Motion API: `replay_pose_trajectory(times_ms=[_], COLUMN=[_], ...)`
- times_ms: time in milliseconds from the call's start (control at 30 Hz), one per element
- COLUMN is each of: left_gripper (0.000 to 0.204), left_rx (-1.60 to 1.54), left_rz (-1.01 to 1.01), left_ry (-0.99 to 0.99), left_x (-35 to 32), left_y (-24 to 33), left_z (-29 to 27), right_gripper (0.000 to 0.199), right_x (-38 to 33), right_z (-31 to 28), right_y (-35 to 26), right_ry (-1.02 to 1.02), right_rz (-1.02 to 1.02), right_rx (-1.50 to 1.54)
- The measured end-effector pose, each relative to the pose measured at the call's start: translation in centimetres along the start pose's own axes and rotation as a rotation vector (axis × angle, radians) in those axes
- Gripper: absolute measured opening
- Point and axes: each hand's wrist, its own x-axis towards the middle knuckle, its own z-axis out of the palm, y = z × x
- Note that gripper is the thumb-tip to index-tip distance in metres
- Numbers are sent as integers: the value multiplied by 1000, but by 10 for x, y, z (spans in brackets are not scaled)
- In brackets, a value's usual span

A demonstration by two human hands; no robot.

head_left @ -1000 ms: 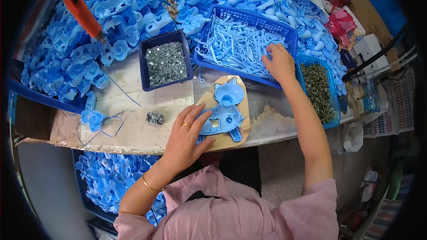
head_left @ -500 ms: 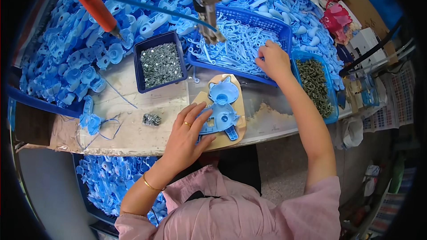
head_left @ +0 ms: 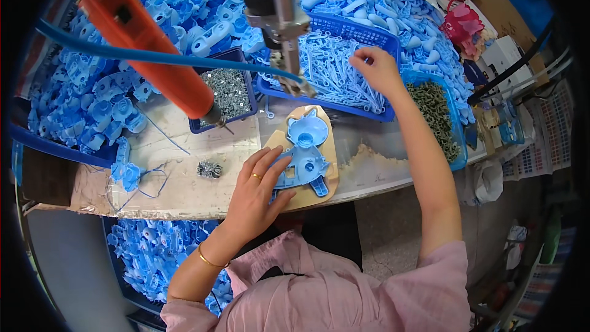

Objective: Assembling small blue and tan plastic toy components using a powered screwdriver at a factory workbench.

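Bare bench shows at centre left, between the small screw clump and the screw tray. Above it hang an orange power screwdriver and a grey one, blocking the upper middle. Heaped blue parts crowd the upper left.

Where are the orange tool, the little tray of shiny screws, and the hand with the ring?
orange tool (head_left: 147, 55), head view, middle of its orange body.
tray of screws (head_left: 228, 91), head view, on the screw pile.
left hand (head_left: 255, 193), head view, back of the hand.
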Motion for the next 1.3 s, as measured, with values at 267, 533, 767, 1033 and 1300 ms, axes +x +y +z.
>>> replay_pose_trajectory(times_ms=[267, 533, 767, 1033, 1300], left_gripper=[62, 66, 31, 19, 21], left_rx=[25, 188, -134, -545, -617], left_rz=[29, 180, -84, -331, -297], left_ry=[58, 98, 9, -79, -187], left_x=[7, 35, 17, 21, 18], left_y=[-1, 21, 16, 28, 18], left_z=[-2, 10, 11, 10, 6], right_gripper=[19, 22, 20, 19, 12], right_x=[-23, -140, -129, -147, -140], right_z=[-40, -16, -94, -119, -145], right_y=[-58, -104, -8, 123, 124], right_ry=[-355, -568, -172, 8, -33], right_rz=[197, -451, 179, 116, 258], right_rx=[577, 235, 86, -379, 179])
